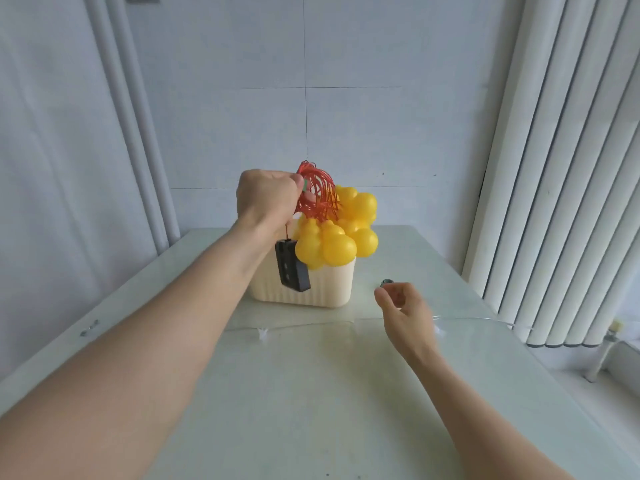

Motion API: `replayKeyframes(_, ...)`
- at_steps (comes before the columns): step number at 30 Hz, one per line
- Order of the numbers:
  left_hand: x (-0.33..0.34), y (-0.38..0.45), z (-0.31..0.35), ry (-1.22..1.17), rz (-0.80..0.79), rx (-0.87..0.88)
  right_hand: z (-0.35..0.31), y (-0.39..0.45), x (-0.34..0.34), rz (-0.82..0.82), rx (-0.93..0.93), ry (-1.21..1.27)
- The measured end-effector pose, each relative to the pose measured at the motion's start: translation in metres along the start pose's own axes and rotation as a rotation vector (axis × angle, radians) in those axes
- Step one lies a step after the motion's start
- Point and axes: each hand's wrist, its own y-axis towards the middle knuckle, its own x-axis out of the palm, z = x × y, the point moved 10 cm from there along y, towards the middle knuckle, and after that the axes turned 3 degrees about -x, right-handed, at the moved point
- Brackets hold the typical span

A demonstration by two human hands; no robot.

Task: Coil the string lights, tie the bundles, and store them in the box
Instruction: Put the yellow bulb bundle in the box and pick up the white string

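1. We see the string lights (332, 230) as one coiled bundle held in the air above the box (329, 289): red wire loops on top, yellow gourd-shaped bulbs hanging in a cluster beneath, the lowest bulbs at the level of the box's rim.
2. A black battery case (291, 270) dangles from the bundle on a thin red lead, in front of the box's left half.
3. Our left hand (266, 199) grips the red wire loops, fingers curled round them, with something small and green showing at the fingertips.
4. The box is cream, ribbed plastic, standing upright on the far middle of the table (311, 393).
5. Our right hand (405, 306) hovers over the table to the right of the box, fingers loosely curled, thumb and forefinger drawn close; whether they pinch anything we cannot tell.
6. A small dark round object (386, 282) lies on the table just beyond that hand.
7. A second, clear-wired strand (311, 325) lies stretched across the table, nearer to us than the box.
8. White vertical blinds (571, 168) hang on the right.
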Motion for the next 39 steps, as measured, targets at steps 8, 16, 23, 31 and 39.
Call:
replayKeyframes(8, 0.011, 0.042, 0.047, 0.200, 0.069, 0.259, 0.011, -0.004, 0.004, -0.045, 0.069, -0.095)
replayKeyframes(16, 0.051, 0.075, 0.001, 0.356, -0.107, 0.339, 0.018, -0.005, 0.015, -0.116, 0.089, -0.213)
replayKeyframes(23, 0.066, 0.076, -0.081, 0.579, -0.136, 0.211, 0.021, -0.002, 0.016, -0.136, 0.090, -0.230)
replayKeyframes(31, 0.088, 0.073, -0.106, 0.780, -0.409, 0.157, 0.024, -0.001, 0.019, -0.163, 0.100, -0.246)
replayKeyframes(39, 0.077, 0.062, -0.089, 1.134, -0.333, 0.325, 0.024, -0.001, 0.019, -0.173, 0.089, -0.246)
